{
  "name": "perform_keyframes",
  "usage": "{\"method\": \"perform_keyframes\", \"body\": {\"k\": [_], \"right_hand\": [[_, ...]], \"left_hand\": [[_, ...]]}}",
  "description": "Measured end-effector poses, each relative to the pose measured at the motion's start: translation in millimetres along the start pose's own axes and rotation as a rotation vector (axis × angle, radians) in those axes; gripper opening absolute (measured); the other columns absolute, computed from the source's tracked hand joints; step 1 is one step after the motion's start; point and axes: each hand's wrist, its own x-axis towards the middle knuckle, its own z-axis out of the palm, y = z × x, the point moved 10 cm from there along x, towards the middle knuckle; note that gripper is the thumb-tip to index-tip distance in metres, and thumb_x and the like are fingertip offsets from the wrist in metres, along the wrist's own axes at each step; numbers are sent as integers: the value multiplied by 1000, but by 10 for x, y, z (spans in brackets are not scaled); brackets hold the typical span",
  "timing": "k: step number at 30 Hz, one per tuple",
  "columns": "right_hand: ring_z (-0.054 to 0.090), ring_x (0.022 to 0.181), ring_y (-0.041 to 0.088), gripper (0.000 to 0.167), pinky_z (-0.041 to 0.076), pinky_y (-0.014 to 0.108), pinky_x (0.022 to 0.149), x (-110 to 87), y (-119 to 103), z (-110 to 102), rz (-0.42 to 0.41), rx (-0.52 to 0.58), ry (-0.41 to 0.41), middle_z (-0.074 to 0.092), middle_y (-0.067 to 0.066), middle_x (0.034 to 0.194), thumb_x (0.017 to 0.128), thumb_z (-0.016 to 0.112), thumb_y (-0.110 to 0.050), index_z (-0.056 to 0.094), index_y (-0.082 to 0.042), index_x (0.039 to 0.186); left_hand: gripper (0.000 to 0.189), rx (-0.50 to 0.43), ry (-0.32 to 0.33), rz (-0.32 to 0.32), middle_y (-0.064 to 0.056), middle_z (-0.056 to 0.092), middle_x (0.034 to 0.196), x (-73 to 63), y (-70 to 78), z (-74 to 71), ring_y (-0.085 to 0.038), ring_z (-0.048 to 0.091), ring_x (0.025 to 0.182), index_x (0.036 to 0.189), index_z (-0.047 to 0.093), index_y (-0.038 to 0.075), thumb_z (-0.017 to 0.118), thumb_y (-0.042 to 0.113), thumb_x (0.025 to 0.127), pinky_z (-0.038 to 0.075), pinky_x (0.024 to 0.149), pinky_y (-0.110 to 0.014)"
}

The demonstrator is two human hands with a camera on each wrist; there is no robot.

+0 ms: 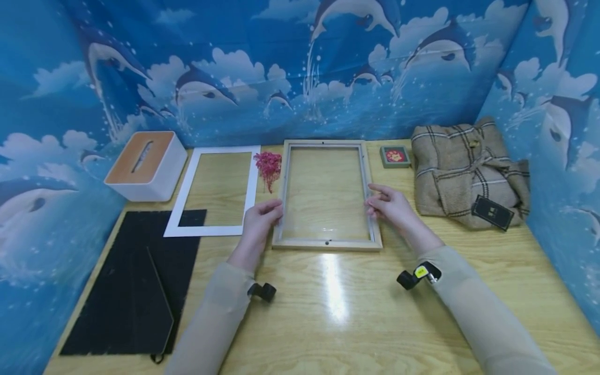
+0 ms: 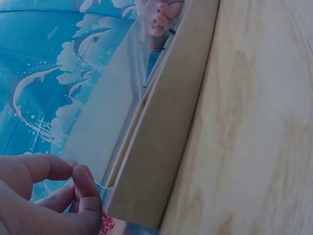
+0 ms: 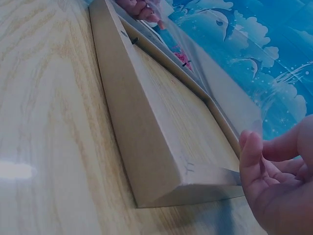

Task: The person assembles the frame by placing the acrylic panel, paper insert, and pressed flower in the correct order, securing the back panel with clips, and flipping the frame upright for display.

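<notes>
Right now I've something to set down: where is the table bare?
Bare: the table between left sleeve and right sleeve, in front of the wooden frame; also outside the right sleeve, in front of the plaid cloth.
Crowded: the left, with black board, white mat and pink flowers beside the frame.

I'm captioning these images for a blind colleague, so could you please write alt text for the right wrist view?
A right hand pinches the edge of a clear sheet over a pale wooden frame, while the left hand holds the sheet's far side. The frame lies on a wood-grain table before a blue dolphin-print backdrop.
</notes>
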Motion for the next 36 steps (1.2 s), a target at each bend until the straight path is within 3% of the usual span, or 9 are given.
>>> {"method": "perform_keyframes", "body": {"k": [7,14,19,24,30,36], "right_hand": [[58,69,6,53,50,18,60,3,-13,-12,-18,-69,6,54,28,109,99,46,-1,25,3,148],[57,68,6,53,50,18,58,-4,-16,-29,-39,-70,34,52,16,98,97,50,1,28,7,145],[54,68,6,49,50,19,59,-23,-73,-61,-80,-216,90,53,18,99,96,53,-1,36,8,141],[52,78,11,50,49,17,63,-15,-61,-84,-83,-332,119,55,20,105,93,59,-4,41,7,139],[50,87,17,52,46,15,64,-6,-78,-55,-112,-447,120,55,20,108,89,63,-5,45,7,136],[48,87,17,52,44,14,65,-1,-66,-55,-110,-429,122,54,20,109,88,64,-3,45,8,136]], "left_hand": [[30,110,-17,31,-15,64,103,36,8,0,-11,58,76,115,64,-5,64,-4,84,51,68,-19],[32,202,-53,25,-15,64,101,68,16,4,-12,58,78,115,64,-5,65,-5,83,52,70,-20],[30,345,-69,61,-9,63,91,81,75,36,-14,57,76,110,66,-4,67,-4,80,51,67,-21],[26,517,-95,120,-10,63,88,66,170,98,-16,57,75,105,66,-4,67,-2,80,51,66,-22],[19,611,-77,134,-12,65,89,51,203,105,-20,60,77,101,67,-2,68,3,82,52,67,-27],[16,670,-45,195,-10,66,82,72,246,103,-19,59,72,94,69,-1,67,1,78,50,63,-25]]}}
